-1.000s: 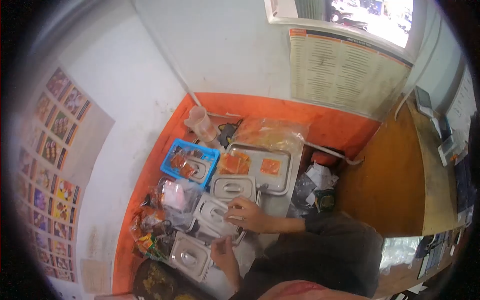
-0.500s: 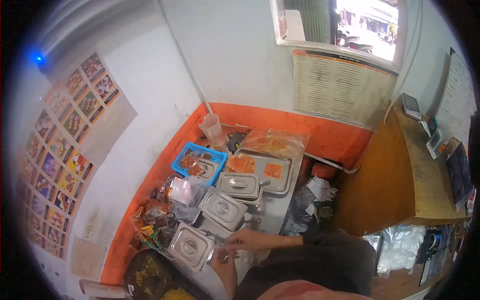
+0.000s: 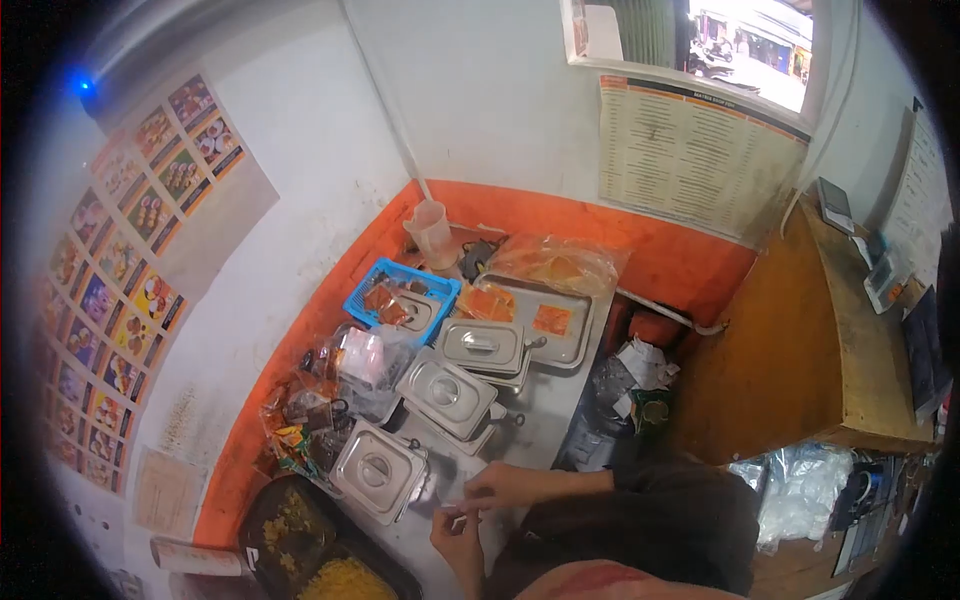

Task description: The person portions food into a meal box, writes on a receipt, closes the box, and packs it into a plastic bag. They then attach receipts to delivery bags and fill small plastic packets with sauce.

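My left hand (image 3: pixel 458 540) and my right hand (image 3: pixel 497 486) are close together over the front of the metal table (image 3: pixel 540 420). Fingers of both are bent round something small and pale between them, too small to make out. Just left of them stands a lidded steel container (image 3: pixel 378 472). Behind it are a second lidded container (image 3: pixel 446 394) and a third (image 3: pixel 482 345), with handles sticking out to the right.
A black tray (image 3: pixel 330 540) with yellow food lies at the lower left. Plastic bags (image 3: pixel 370 360), a blue basket (image 3: pixel 402 298), a clear jug (image 3: pixel 430 235) and a steel tray (image 3: pixel 575 345) stand farther back. A wooden counter (image 3: pixel 765 350) is on the right.
My hands have drawn back from the middle container towards the table's front and come together. The middle lid, partly behind my right hand earlier, now shows whole. The camera view has shifted.
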Demonstrator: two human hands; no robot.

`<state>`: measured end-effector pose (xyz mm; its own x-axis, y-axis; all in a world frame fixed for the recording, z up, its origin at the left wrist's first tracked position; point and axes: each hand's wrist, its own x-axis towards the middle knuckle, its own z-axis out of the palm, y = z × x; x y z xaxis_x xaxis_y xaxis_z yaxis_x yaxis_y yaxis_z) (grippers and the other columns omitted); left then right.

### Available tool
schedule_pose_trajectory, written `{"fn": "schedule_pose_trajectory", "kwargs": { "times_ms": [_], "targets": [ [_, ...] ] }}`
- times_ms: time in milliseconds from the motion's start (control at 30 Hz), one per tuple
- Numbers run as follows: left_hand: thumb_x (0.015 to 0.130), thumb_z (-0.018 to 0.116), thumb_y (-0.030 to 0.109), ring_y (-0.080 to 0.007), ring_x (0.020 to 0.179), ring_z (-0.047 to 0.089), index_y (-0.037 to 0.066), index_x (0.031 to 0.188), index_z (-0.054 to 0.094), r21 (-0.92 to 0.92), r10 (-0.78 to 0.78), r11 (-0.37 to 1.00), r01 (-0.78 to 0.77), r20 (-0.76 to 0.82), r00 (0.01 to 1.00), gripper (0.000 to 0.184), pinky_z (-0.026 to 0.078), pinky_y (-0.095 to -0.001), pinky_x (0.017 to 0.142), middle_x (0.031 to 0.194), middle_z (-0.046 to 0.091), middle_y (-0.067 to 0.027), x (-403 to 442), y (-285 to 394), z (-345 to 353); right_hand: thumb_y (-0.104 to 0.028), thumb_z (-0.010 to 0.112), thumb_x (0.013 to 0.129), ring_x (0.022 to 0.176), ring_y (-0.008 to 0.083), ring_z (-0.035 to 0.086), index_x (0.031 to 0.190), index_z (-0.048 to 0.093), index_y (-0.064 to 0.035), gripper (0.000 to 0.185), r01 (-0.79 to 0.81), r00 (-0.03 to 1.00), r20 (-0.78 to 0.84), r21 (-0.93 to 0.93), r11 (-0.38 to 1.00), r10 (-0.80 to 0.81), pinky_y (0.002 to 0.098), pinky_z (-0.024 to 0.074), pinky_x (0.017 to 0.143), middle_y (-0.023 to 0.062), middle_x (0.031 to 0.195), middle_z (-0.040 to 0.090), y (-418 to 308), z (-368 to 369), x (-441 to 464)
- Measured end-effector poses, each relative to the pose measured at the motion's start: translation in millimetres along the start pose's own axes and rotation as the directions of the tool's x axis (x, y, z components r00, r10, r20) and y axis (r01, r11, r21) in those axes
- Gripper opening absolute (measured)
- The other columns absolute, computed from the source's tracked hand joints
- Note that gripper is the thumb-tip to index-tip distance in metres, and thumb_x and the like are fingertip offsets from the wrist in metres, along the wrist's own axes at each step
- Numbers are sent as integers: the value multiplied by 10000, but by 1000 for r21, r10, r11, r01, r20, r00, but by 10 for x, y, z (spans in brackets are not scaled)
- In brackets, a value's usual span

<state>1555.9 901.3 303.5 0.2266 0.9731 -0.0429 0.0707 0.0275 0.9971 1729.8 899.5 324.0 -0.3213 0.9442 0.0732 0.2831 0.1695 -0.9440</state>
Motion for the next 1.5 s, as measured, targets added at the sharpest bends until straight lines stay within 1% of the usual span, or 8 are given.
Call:
{"fn": "schedule_pose_trajectory", "kwargs": {
  "times_ms": [233, 433, 567, 733, 1033, 1200, 1333, 1500],
  "targets": [
    [857, 617, 103, -118, 705, 558, 1, 839, 570, -191, -143, 969, 157, 88, 986, 114, 454, -262, 633, 750, 581, -34, -6, -113, -121, -249, 504, 903, 630, 240, 532, 898, 570, -27, 232, -88, 984, 164, 135, 987, 66, 349, 433, 612, 142, 722, 576, 36, 41, 59],
    [791, 597, 178, -303, 651, 554, 75, 767, 570, 733, 217, 675, -78, -97, 971, 109, 400, -363, 622, 716, 576, -109, -29, 50, -162, -206, 598, 766, 753, 330, 601, 894, 566, -63, 195, 26, 992, -87, -539, 842, -87, 424, 465, 672, 144, 771, 602, 277, 246, 264],
    [775, 605, 172, -324, 632, 585, 48, 742, 537, 758, 236, 651, 41, -253, 938, 146, 436, -388, 578, 698, 595, -123, -8, 174, -126, -90, 620, 723, 729, 294, 583, 938, 597, -77, 217, 58, 901, -273, -695, 716, -337, 383, 479, 647, 147, 965, 580, 198, 394, 422],
    [736, 636, 176, -291, 732, 593, 98, 875, 578, 741, 257, 670, -38, -185, 948, 169, 434, -384, 694, 840, 613, -101, -49, 129, -285, -4, 604, 728, 806, 274, 576, 1096, 599, -87, 377, 80, 992, -71, -284, 955, -105, 371, 491, 688, 185, 1313, 439, 136, 594, 332],
    [649, 752, 231, -292, 1220, 420, 145, 1240, 474, 903, 418, 376, -207, 34, 908, 658, 265, -496, 1045, 1318, 424, -139, -94, 24, -807, -28, 649, 733, 941, 304, 549, 1022, 612, -86, 297, 343, 939, 146, -380, 859, -311, 370, 465, 808, 177, 1260, 450, -135, 648, 845],
    [738, 689, 115, -291, 1219, 436, 82, 1220, 478, 478, 255, 878, 3, -474, 843, 527, 316, -411, 1027, 1315, 448, -135, -252, 122, -1132, -117, 589, 798, 919, 315, 558, 1010, 556, -52, 224, 156, 984, -1, -494, 855, -181, 409, 456, 779, 167, 992, 562, -19, 755, 1653],
    [789, 625, 62, -260, 1219, 440, 34, 1240, 459, 99, 120, 992, -79, -529, 840, 482, 333, -359, 1014, 1322, 457, -125, -406, -56, -1310, -91, 505, 819, 919, 349, 560, 1101, 482, -70, 284, 53, 940, -130, -858, 511, -317, 455, 446, 764, 197, 952, 570, 793, 1124, 2146],
    [827, 593, 70, -233, 1196, 459, -15, 1319, 389, -210, -27, 971, -113, -568, 822, 539, 323, -354, 1025, 1307, 463, -146, -465, -189, -1372, -76, 495, 791, 902, 377, 550, 1126, 484, -63, 335, -114, 984, -175, -729, 675, -22, 455, 446, 763, 210, 952, 569, 410, 909, 2113]
  ]
}}
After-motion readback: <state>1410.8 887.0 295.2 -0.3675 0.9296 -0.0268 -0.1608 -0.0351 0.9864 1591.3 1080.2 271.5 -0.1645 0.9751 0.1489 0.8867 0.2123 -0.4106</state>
